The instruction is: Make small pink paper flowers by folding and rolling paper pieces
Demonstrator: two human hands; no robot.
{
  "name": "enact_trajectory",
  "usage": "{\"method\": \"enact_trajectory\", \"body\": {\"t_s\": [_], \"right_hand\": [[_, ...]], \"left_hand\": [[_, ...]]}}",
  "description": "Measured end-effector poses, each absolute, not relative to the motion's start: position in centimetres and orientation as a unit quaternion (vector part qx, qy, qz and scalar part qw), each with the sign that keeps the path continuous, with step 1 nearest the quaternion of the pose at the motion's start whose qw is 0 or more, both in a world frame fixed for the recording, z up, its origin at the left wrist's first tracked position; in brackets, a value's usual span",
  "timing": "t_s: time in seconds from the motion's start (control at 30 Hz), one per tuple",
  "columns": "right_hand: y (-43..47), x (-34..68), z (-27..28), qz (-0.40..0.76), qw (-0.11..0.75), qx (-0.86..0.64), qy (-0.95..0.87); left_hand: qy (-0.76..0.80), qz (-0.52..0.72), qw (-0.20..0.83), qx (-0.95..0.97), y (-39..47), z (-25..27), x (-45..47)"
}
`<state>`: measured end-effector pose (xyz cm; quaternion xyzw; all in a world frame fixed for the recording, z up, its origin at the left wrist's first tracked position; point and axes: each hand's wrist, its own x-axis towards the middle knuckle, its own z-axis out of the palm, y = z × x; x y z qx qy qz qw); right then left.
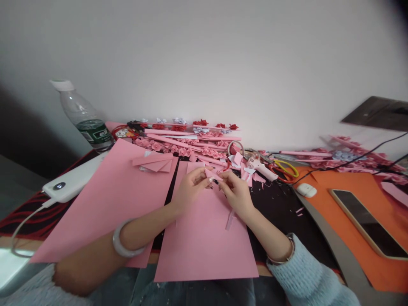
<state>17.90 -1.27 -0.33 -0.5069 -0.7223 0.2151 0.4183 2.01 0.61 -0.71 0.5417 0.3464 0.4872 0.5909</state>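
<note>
Between my two hands, over the middle of the desk, is a small folded piece of pink paper. My left hand pinches it from the left, and my right hand pinches it from the right, with the fingertips close together. Part of the piece is hidden behind the fingers. Below the hands lies a large pink sheet, its front end over the desk edge. A narrow pale strip rests on that sheet near my right wrist. Another pink sheet is at the left, with folded pink pieces on it.
Paper flowers on pink stems are heaped along the wall. A glue gun, yellow-and-orange scissors and paper scraps sit behind my right hand. A bottle and power bank stand left; a phone and earbud case lie right.
</note>
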Motion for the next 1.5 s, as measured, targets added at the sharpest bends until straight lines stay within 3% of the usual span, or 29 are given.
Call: {"method": "enact_trajectory", "body": {"t_s": [0.5, 0.83, 1.5], "right_hand": [[-1.18, 18.12, 0.05, 0.147, 0.403, -0.51, -0.746], [-1.18, 17.98, -0.15, 0.225, 0.373, -0.502, -0.748], [-1.08, 18.01, 0.42, 0.269, 0.338, -0.481, -0.763]], "left_hand": [[0.323, 0.45, 0.592, 0.585, 0.96, -0.91, 1.73], [0.341, 0.43, 0.54, 0.638, 0.91, -0.45, 1.5], [0.314, 0.356, 0.439, 0.763, 0.92, -0.91, 1.17]]}}
